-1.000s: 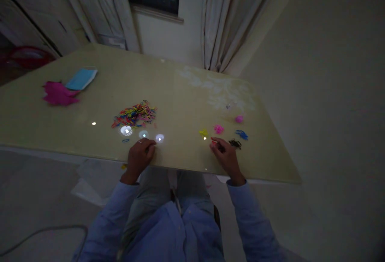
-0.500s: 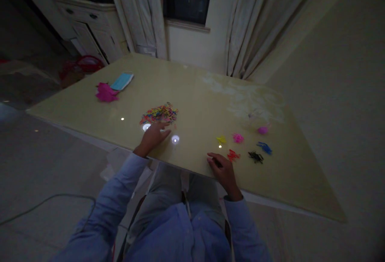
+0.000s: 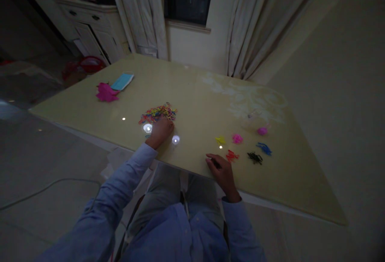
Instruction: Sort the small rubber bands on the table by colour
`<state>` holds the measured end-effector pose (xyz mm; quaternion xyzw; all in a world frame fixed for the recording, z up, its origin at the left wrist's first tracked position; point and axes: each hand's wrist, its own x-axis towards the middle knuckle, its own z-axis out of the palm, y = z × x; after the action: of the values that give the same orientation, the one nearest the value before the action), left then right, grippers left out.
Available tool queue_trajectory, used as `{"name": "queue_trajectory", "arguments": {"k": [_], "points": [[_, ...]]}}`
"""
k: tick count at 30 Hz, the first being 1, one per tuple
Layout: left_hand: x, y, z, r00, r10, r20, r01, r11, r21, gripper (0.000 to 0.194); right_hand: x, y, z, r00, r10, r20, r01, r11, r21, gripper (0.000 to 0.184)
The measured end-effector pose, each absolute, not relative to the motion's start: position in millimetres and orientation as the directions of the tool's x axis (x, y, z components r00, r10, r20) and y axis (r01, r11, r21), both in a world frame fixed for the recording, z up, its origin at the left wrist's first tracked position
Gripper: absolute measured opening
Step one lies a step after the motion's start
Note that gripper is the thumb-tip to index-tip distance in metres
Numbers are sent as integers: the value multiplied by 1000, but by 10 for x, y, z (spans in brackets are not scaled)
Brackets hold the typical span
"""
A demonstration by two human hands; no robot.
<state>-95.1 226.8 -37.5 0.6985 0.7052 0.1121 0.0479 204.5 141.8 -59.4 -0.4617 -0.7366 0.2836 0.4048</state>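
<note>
A mixed pile of small coloured rubber bands point(image 3: 157, 112) lies on the glossy table point(image 3: 192, 93). My left hand point(image 3: 162, 131) is at the near edge of this pile, its fingers bent down and drawn together; whatever they hold is hidden. My right hand point(image 3: 221, 172) rests by the table's front edge, loosely curled, with thumb and index finger a little apart and nothing seen between them. Close to it is a small heap of red bands point(image 3: 232, 156). Separate yellow bands point(image 3: 220, 140), pink bands point(image 3: 237, 138), black bands point(image 3: 255, 158) and blue bands point(image 3: 264, 148) lie around that.
A clear bag point(image 3: 252, 121) and a purple-pink clump point(image 3: 262, 131) sit farther right. On the left are a blue face mask point(image 3: 122, 81) and a crumpled magenta piece point(image 3: 107, 92). Behind the table hang curtains point(image 3: 144, 13); a cabinet point(image 3: 93, 29) stands back left.
My left hand has shifted slightly right and up against the pile, its spread fingers now curled and drawn together. My right hand has hardly moved.
</note>
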Motion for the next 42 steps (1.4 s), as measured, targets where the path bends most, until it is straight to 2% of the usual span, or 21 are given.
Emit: {"name": "queue_trajectory", "arguments": {"k": [2, 4, 6, 7, 9, 10, 12, 14, 17, 20, 23, 25, 27, 30, 33, 36, 42], "points": [[-940, 2250, -351, -59, 985, 162, 930, -5, 368, 29, 2044, 1417, -593, -249, 907, 339, 454, 419, -786, 20], [-898, 2187, -255, -157, 967, 200, 776, -5, 631, 25, 2044, 1413, -593, -252, 907, 339, 459, 420, -783, 20], [-811, 2062, -89, -263, 959, 107, 425, 15, 905, 25, 2043, 1409, -597, -252, 907, 336, 463, 418, -781, 20], [-750, 1976, 11, -289, 957, 16, 172, 36, 984, 28, 2042, 1406, -601, -253, 908, 335, 464, 418, -781, 20], [-603, 1779, 212, -216, 966, -140, -266, 80, 961, 29, 2037, 1403, -613, -255, 908, 334, 465, 417, -781, 20], [-521, 1679, 302, -165, 970, -179, -400, 100, 911, 29, 2034, 1401, -619, -255, 908, 332, 465, 416, -781, 20], [-359, 1508, 443, -93, 971, -220, -523, 140, 840, 27, 2027, 1397, -629, -254, 909, 332, 465, 415, -782, 19], [-215, 1397, 526, -41, 972, -232, -565, 169, 808, 26, 2019, 1391, -628, -259, 908, 330, 467, 417, -780, 19], [-43, 1344, 563, -3, 979, -203, -548, 168, 820, 26, 2007, 1380, -609, -271, 904, 330, 475, 424, -771, 19], [112, 1394, 522, 10, 989, -145, -439, 135, 888, 28, 2005, 1364, -601, -289, 888, 357, 476, 457, -752, 19], [292, 1530, 396, 36, 999, -22, -198, 29, 980, 28, 2012, 1336, -617, -349, 837, 422, 484, 547, -683, 22], [431, 1659, 259, 108, 986, 130, 31, -134, 991, 25, 2015, 1313, -629, -400, 788, 468, 485, 615, -622, 23], [575, 1801, 89, 240, 931, 274, 243, -331, 912, 22, 2018, 1287, -635, -431, 745, 509, 463, 667, -583, 22], [772, 1986, -169, 417, 843, 341, 434, -514, 740, 22, 2032, 1243, -633, -423, 728, 540, 415, 685, -599, 19], [902, 2096, -346, 552, 788, 273, 552, -591, 588, 26, 2066, 1194, -637, -386, 761, 522, 404, 648, -646, 18], [961, 2135, -413, 633, 754, 175, 608, -625, 489, 29, 2098, 1164, -647, -360, 781, 511, 411, 624, -664, 18], [966, 2150, -439, 649, 752, 113, 643, -622, 446, 30, 2093, 1174, -653, -341, 768, 542, 390, 640, -662, 17]]}}
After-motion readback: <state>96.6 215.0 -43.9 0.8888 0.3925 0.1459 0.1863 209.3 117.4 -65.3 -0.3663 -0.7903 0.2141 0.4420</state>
